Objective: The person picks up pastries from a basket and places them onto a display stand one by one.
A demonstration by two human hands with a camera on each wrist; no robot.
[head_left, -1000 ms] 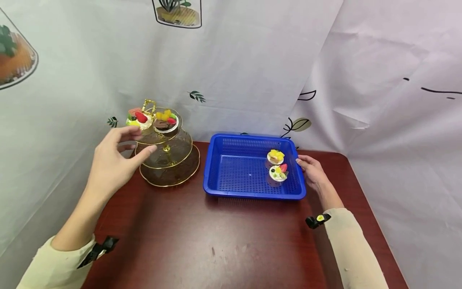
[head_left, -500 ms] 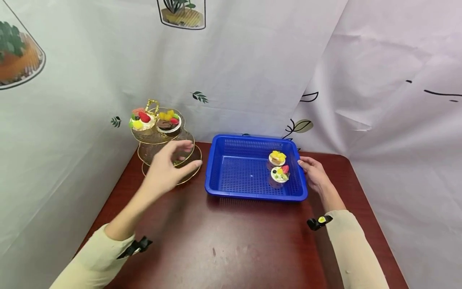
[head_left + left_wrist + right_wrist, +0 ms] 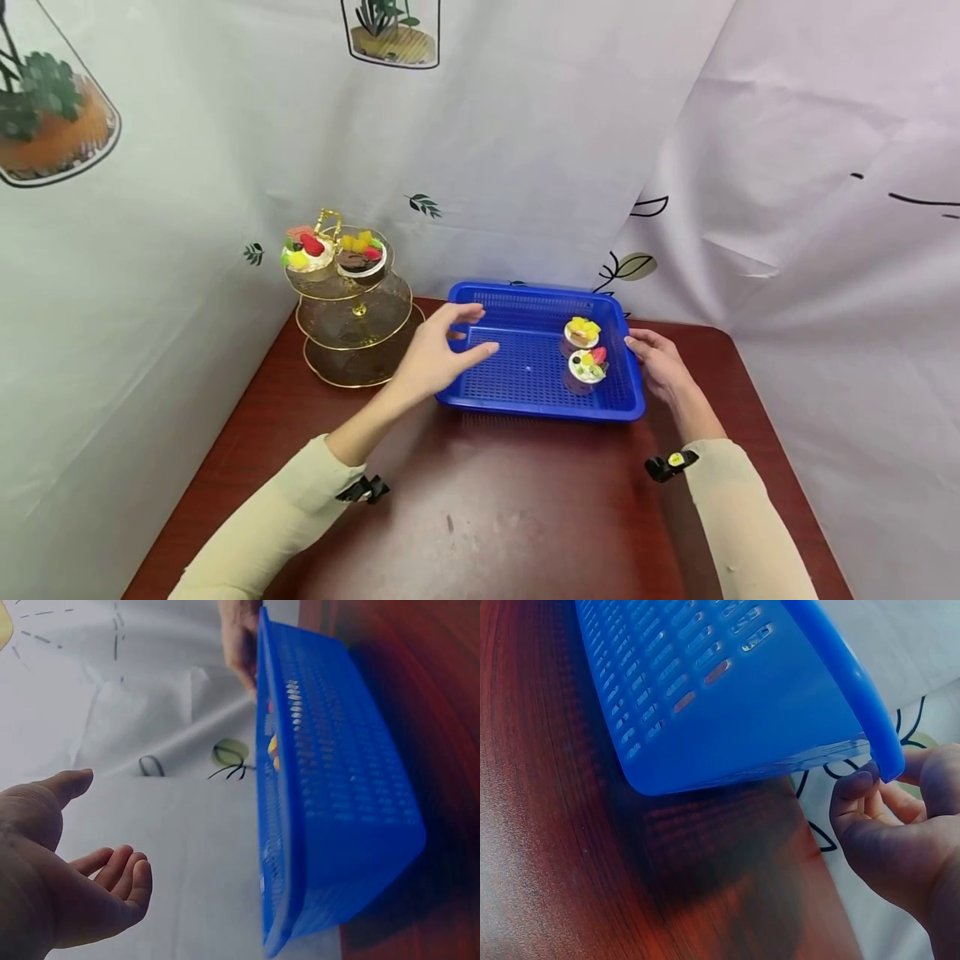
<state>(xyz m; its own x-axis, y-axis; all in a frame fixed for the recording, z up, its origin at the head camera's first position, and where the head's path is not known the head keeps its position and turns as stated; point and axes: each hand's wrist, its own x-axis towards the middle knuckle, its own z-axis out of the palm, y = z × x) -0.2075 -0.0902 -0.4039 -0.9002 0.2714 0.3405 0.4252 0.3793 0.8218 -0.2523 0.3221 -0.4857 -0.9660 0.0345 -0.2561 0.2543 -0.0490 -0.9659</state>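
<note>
Basket (image 3: pixel 495 379): blue perforated plastic; set on the dark red-brown surface (image 3: pixel 510 508), with one long side turned to the front.
Right hand (image 3: pixel 660 367): placed at the basket's right end, whose rim is pinched between thumb and fingers, as is shown in the right wrist view.
Left hand (image 3: pixel 438 354): held over the basket's left end; the thumb and the loosely bent fingers are spread apart, and a gap to the rim is shown in the left wrist view.
Spacing of the hands: well apart, with most of the basket's length left between them.
Yellow-topped cup (image 3: pixel 582 333): placed inside the basket, near its right wall; yellow pieces are piled on top.
Strawberry-topped cup (image 3: pixel 585 371): placed inside the basket just in front of the other cup; its pale cream is dotted with red, yellow, green and dark pieces.
Tiered stand (image 3: pixel 337 321): stood left of the basket; three clear, gold-rimmed tiers are topped by a gold handle (image 3: pixel 327 223).
Cream cake (image 3: pixel 307 254): set on the stand's top tier, on the side away from the basket.
Chocolate cake (image 3: pixel 362 258): set on the same tier, on the side nearer the basket.
Cloth (image 3: pixel 525 150): hung behind the basket; pale, creased, printed with leaves and plant jars.
</note>
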